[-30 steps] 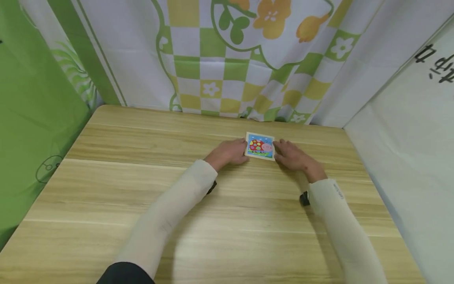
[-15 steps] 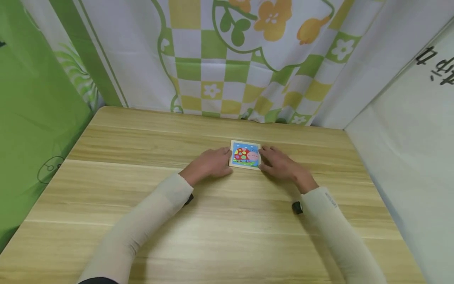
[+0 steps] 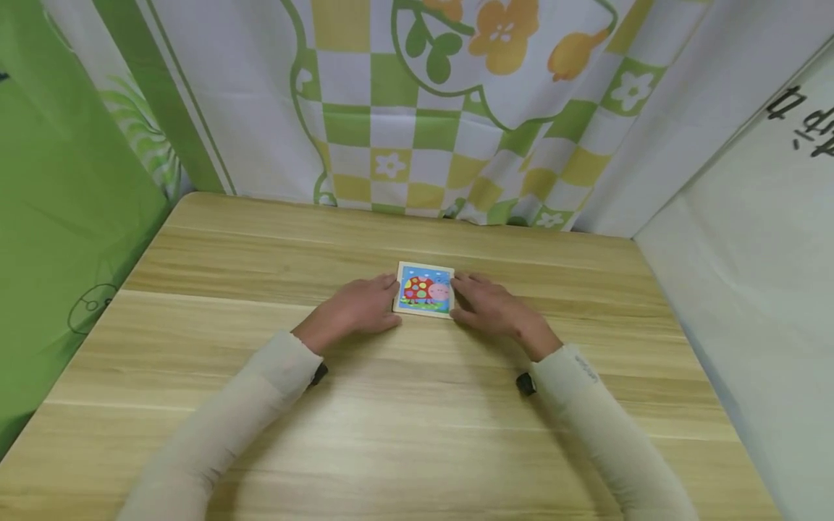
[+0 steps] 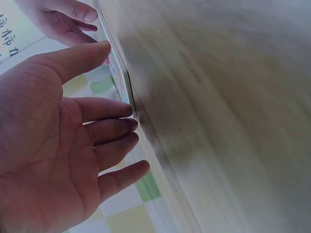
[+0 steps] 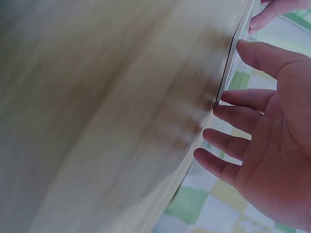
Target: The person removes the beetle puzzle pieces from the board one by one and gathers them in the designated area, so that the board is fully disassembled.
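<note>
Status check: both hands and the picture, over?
Left hand, fingers straight, at left edge of picture; right hand likewise at right edge. Picture flat on table, printed side up. Nothing seen in the way.

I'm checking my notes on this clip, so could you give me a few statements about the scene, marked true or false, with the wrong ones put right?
1. The picture board lies between the left hand and the right hand. True.
2. The board shows a yellow duck. False: it shows a red ladybug with coloured spots.
3. The right hand is raised well away from the board. False: its fingers are at the board's right edge.
4. A patterned curtain hangs at the far edge of the table. True.
5. The table top is black. False: it is light, wood-grained.
</note>
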Demonstrator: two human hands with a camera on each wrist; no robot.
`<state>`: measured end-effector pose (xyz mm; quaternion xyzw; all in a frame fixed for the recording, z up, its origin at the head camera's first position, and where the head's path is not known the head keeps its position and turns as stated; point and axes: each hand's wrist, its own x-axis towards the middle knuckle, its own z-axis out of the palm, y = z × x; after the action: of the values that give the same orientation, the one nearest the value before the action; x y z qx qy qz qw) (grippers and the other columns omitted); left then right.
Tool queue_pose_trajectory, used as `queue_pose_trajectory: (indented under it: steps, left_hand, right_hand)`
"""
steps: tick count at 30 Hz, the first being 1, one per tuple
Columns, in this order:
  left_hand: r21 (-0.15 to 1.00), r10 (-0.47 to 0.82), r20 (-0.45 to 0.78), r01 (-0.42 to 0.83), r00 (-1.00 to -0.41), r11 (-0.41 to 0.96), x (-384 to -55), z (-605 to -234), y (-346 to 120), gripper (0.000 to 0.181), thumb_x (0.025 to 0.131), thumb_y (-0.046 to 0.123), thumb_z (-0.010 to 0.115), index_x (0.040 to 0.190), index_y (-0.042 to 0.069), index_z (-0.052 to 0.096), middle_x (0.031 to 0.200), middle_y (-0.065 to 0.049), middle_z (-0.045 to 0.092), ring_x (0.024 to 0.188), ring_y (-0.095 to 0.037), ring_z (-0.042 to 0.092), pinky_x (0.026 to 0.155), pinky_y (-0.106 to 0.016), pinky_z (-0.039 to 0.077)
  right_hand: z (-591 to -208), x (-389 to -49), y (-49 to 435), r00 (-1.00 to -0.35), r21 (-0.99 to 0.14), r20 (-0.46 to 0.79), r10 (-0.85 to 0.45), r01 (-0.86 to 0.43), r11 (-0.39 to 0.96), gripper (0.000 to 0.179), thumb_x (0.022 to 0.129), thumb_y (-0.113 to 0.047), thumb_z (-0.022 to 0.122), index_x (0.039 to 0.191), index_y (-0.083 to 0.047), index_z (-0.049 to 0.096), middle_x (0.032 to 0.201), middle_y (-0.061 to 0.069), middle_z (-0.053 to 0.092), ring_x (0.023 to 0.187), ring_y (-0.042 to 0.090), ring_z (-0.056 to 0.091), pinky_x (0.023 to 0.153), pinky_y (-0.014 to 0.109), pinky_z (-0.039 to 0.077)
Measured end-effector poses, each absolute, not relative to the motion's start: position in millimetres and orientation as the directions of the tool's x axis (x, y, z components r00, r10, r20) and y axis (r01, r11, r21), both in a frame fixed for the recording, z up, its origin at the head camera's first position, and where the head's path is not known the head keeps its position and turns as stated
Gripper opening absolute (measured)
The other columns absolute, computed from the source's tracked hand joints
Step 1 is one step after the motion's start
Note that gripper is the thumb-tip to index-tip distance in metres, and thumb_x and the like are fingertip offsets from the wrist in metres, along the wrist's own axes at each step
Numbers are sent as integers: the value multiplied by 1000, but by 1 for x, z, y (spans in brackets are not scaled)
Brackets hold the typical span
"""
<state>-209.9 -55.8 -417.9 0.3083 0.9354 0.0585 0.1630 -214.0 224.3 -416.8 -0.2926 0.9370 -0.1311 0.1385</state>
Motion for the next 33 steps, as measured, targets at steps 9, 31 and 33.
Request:
queue_pose_trajectory:
  steps: [9, 31, 33]
  left_hand:
    - [224, 582, -262, 539, -769, 812, -201, -410, -74, 75, 103, 40, 60, 155, -9, 36, 164, -23, 29, 151, -34, 29, 118, -47, 30]
    - [315, 655, -215, 584, -724, 748, -211, -410, -65, 65, 105, 34, 58, 159, 5, 38, 166, -18, 27, 150, -34, 28, 118, -48, 30]
    - [336, 686, -209, 608, -697, 720, -213, -412, -61, 62, 105, 33, 58, 159, 8, 39, 166, -17, 26, 151, -33, 26, 118, -47, 30]
  right_hand:
    - [-416, -214, 205, -766, -312, -183, -616, -549, 775, 69, 104, -31, 61, 157, 6, 35, 164, 24, 26, 150, 45, 24, 120, 54, 22]
    - [-413, -235, 202, -814, -353, -127, -567, -497, 793, 57, 106, -28, 59, 153, 0, 45, 150, 20, 51, 140, 37, 44, 116, 51, 32]
    - [-414, -238, 202, -813, -355, -117, -571, -503, 788, 55, 105, -28, 60, 152, -1, 47, 148, 22, 51, 139, 38, 44, 115, 52, 33]
